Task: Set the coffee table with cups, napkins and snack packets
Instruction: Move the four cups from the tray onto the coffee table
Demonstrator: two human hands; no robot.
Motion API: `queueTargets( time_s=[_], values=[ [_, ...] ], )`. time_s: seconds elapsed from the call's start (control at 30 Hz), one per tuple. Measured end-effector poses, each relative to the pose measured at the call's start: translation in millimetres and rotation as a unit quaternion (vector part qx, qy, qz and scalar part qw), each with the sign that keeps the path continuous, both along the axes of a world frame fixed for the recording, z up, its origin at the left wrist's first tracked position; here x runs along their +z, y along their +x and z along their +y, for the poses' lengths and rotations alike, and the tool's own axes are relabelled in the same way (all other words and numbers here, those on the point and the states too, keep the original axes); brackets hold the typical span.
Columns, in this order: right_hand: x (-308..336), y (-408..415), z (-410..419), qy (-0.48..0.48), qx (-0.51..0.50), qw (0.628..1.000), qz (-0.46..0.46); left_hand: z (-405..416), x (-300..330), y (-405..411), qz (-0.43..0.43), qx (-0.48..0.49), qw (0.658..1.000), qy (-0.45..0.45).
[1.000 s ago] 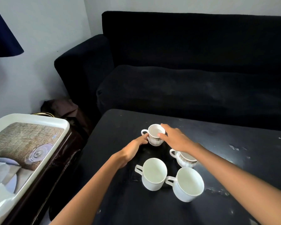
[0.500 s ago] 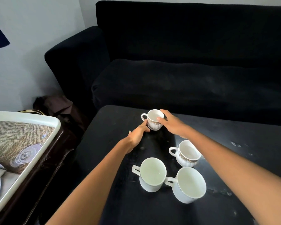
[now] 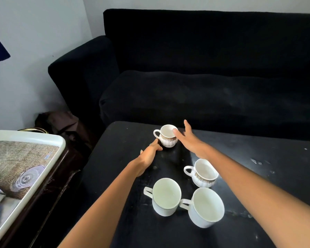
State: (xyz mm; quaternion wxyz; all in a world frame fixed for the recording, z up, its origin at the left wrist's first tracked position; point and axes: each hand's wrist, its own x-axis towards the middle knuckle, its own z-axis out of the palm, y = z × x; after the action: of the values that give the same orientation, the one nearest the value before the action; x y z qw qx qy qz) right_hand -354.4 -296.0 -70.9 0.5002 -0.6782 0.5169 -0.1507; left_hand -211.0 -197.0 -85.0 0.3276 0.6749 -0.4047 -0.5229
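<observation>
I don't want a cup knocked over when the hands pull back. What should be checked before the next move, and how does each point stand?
1. Far patterned cup upright on the coffee table: ok.
2. Right hand let go, fingers straight: thumb tip at the rim, contact cannot tell.
3. Left hand free of the cup: fingertips near its base, cannot tell.
4. Near patterned cup clear of the right forearm: not ok, it sits right beside it.
5. Two plain cups upright: ok.

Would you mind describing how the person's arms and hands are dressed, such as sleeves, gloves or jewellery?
Both forearms are bare as far as the frame shows, with no sleeves in view. The left hand and right hand wear no gloves, and no watch, bracelet or ring is visible. The fingers are uncovered too.
</observation>
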Motion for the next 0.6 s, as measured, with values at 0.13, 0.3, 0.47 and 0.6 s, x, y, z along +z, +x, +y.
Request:
queueTargets(
  time_s=[0.13, 0.3, 0.47, 0.6],
  values=[
    [5.5, -24.1, 5.9, 0.09, -0.038, 0.993, -0.063, 6.8, 2.1, 1.6, -0.033, 0.015, 0.999, 0.002],
    [11.8, -66.7, 12.6, 0.108, -0.064, 0.988, -0.086, 22.1, 3.7, 0.2, -0.053, -0.046, 0.997, 0.022],
    [1.0, -107.7, 42.2, 0.051, -0.12, 0.982, -0.134, 29.3, 17.9, -9.4, -0.049, -0.109, 0.993, 0.027],
    [-28.2, -133.0, 87.0, 0.011, -0.184, 0.961, -0.208, 28.6, 36.1, -22.7, -0.037, -0.198, 0.979, 0.037]
  ],
)
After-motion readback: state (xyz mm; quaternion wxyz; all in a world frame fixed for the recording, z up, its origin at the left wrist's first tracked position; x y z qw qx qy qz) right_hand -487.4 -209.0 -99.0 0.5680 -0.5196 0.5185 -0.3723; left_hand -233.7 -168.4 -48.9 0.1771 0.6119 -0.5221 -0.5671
